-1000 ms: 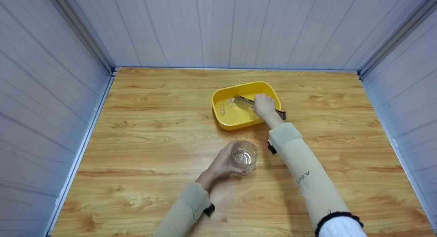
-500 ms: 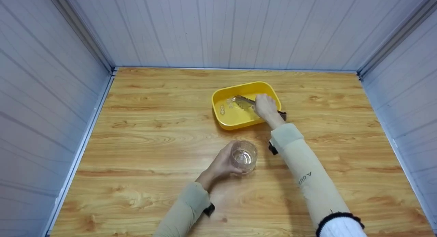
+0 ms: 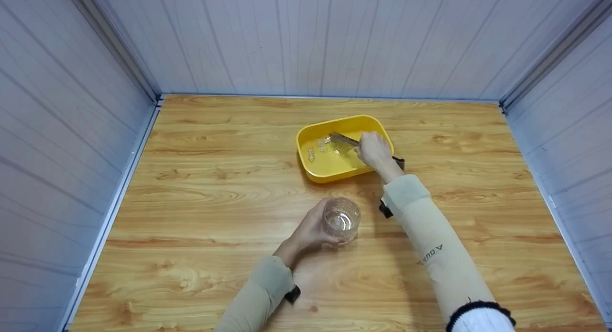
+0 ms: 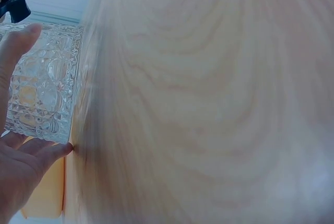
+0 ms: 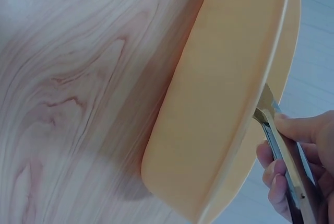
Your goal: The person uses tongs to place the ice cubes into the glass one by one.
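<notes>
While your left hand [image 3: 310, 229] curls its fingers round one clear faceted glass [image 3: 342, 218], nearer you than the yellow tray [image 3: 330, 168], your right hand [image 3: 376, 151] clamps its fingers on metal tongs [image 5: 291, 164], tips inside the tray. Also: small clear pieces [image 3: 311, 154], tray floor, left side; wooden tabletop [image 3: 205, 188], beneath tray.

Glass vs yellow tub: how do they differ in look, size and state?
The glass is clear and patterned; the tub is plain yellow.
The glass looks round from above and smaller; the tub is a larger rounded rectangle.
The left hand grips the glass itself; the tub has tongs reaching into it, held by the right hand.
Shared: both are open-topped.
</notes>
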Demonstrator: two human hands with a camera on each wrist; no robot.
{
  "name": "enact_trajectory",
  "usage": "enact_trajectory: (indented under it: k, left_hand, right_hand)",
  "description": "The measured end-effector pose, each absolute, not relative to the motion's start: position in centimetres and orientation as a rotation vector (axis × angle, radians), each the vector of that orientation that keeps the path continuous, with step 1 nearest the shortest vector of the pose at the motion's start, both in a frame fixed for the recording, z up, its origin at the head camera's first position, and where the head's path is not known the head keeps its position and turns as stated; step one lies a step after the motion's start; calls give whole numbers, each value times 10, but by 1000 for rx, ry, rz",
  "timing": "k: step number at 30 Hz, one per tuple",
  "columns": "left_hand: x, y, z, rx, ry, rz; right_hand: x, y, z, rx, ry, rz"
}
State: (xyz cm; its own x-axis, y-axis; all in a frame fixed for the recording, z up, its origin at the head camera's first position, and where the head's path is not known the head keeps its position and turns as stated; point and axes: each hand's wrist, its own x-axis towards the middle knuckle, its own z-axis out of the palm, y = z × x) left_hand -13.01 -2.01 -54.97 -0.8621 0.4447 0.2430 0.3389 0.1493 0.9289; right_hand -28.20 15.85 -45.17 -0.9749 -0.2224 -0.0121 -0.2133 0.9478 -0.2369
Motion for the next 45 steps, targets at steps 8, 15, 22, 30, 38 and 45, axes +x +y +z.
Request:
enact_trajectory:
  k: [8, 15, 22, 30, 38, 45]
  left_hand:
    - [-122, -22, -525, 807, 2277, 1867]
    - [-118, -22, -513, 796, 2315, 1816]
    - [-117, -22, -513, 825, 2371, 1774]
    - [-126, -20, -537, 755, 2353, 1780]
    - [-119, -22, -514, 769, 2293, 1827]
    - [-119, -22, -517, 761, 2294, 1816]
  right_hand:
    - [-276, 166, -447, -381, 3077, -425]
    - [-270, 175, -442, -386, 3070, -480]
    - [-263, 184, -436, -416, 3079, -517]
    - [-252, 193, -430, -509, 3097, -563]
    - [-237, 198, -426, -567, 3116, -651]
    - [-220, 205, -421, -638, 3122, -738]
